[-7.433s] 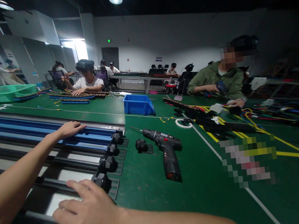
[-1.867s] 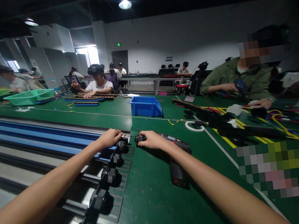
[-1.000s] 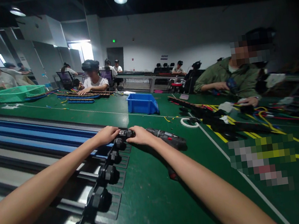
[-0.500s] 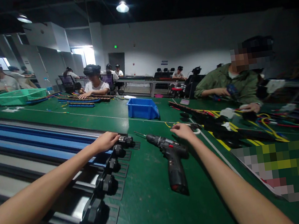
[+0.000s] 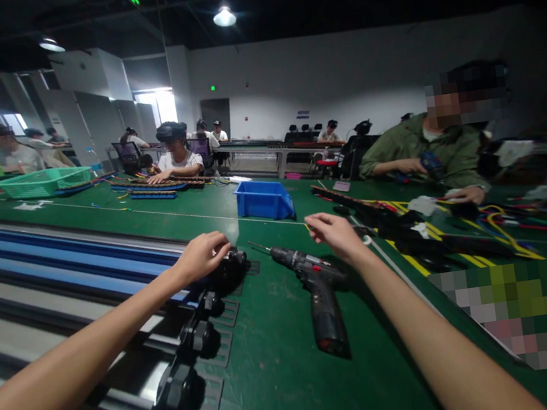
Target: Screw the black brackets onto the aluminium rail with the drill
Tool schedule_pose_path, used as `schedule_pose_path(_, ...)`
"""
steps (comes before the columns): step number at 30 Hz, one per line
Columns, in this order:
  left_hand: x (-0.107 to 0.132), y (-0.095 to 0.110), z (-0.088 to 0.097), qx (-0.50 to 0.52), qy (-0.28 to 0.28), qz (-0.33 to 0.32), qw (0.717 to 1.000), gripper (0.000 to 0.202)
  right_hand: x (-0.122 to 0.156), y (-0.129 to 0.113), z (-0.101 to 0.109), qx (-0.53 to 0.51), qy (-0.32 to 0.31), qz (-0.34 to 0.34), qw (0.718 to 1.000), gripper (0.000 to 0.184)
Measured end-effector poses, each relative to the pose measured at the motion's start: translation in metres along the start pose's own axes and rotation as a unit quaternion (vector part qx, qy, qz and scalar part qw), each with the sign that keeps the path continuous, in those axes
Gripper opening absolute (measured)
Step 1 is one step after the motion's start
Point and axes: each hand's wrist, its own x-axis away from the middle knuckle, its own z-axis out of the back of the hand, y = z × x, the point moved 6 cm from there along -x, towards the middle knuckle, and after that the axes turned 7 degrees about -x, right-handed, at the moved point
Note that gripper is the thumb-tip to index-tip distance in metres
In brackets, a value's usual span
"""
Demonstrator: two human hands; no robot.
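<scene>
My left hand is over the far end of a row of black hex-headed fittings, its fingers bent and drawn together. The black rail of fittings runs along the end of long blue and grey bars. Right of that row, a black cordless drill lies on its side, with a thin bit pointing to the far left. Just beyond the drill's back end is my right hand, raised with thumb and fingers closed together. Whatever is between the fingers of either hand is too small or hidden to make out.
On the green table a blue bin stands ahead, with a green basket far left. Yellow and black cables spread at the right, before a co-worker in a green jacket holding a drill. Other people sit further back.
My left hand has lifted slightly and shifted right over the end fittings. My right hand has risen a little from near the table. The whole view has moved slightly.
</scene>
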Motion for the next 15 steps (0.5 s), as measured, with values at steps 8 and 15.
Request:
schedule_pose_path(8, 0.0, 0.06, 0.045, 0.059, 0.001, -0.09, 0.994, 0.027, 0.08, -0.072, -0.132, -0.278, -0.258, -0.049, 0.924, 0.03)
schedule_pose_path(15, 0.005, 0.057, 0.037, 0.03, -0.025, -0.095, 0.995, 0.016, 0.099, -0.066, -0.151, -0.287, -0.228, -0.08, 0.927, 0.029)
